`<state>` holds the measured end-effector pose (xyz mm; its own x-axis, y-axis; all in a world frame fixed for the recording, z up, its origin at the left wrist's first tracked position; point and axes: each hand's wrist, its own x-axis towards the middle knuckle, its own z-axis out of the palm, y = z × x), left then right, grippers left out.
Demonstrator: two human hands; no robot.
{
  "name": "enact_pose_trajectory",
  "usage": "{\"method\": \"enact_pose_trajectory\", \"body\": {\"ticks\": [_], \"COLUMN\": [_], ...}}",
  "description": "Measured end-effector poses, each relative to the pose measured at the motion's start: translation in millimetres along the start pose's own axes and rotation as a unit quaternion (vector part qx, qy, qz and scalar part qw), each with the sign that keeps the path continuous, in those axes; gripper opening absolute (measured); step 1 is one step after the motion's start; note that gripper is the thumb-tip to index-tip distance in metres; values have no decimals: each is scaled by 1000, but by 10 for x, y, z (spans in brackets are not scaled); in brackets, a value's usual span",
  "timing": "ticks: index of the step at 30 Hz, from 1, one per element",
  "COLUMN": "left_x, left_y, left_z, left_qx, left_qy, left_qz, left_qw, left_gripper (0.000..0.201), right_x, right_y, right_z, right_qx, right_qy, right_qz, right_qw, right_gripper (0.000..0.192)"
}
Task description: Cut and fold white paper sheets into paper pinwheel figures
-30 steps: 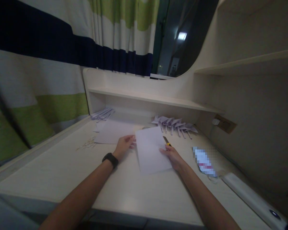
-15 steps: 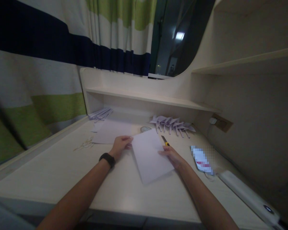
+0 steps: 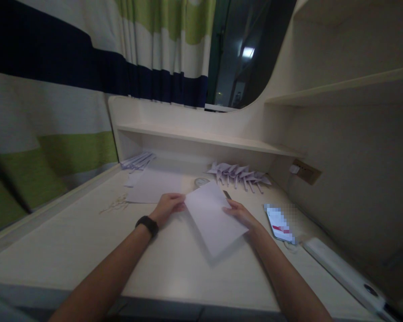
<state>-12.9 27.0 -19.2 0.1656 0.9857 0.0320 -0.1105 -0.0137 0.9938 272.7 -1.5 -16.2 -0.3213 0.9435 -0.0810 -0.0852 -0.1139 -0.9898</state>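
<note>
A white sheet of paper (image 3: 213,219) is held above the desk, tilted, between my two hands. My left hand (image 3: 169,206), with a black band on its wrist, pinches the sheet's upper left corner. On the right edge, my right hand (image 3: 240,214) grips the paper with the thumb on top and the fingers beneath. Just past that hand lies a utility knife (image 3: 227,195), its handle now hidden behind the fingers. A roll of tape (image 3: 201,182) sits behind the sheet's top edge, partly covered.
Several folded paper pinwheels (image 3: 240,173) lie at the back. Larger white sheets (image 3: 156,181), rolled paper sticks (image 3: 137,161) and thin pale strips (image 3: 116,203) are on the left. A phone (image 3: 279,223) and a long white device (image 3: 342,270) lie on the right.
The paper has turned slightly, its lower edge swinging to the right. My right hand has shifted a little and now covers the knife's yellow handle. The camera view has moved slightly.
</note>
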Motion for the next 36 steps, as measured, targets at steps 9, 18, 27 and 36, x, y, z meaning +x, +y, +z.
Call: {"method": "enact_pose_trajectory", "body": {"ticks": [9, 18, 27, 36], "left_x": [72, 63, 48, -133], "left_y": [-133, -78, -131, -142], "left_z": [-19, 38, 131, 357], "left_qx": [-71, -24, 86, 103], "left_qy": [44, 61, 31, -124], "left_qz": [30, 53, 94, 79], "left_qw": [996, 996, 991, 984], "left_gripper": [40, 42, 42, 37], "right_x": [-73, -10, -54, -31], "right_y": [-58, 35, 17, 129], "right_z": [128, 332, 452, 522], "right_qx": [-57, -134, -160, 106], "right_qy": [-20, 28, -19, -12], "right_qz": [11, -86, -165, -35], "right_qw": [998, 987, 973, 994], "right_gripper": [45, 36, 36, 46]}}
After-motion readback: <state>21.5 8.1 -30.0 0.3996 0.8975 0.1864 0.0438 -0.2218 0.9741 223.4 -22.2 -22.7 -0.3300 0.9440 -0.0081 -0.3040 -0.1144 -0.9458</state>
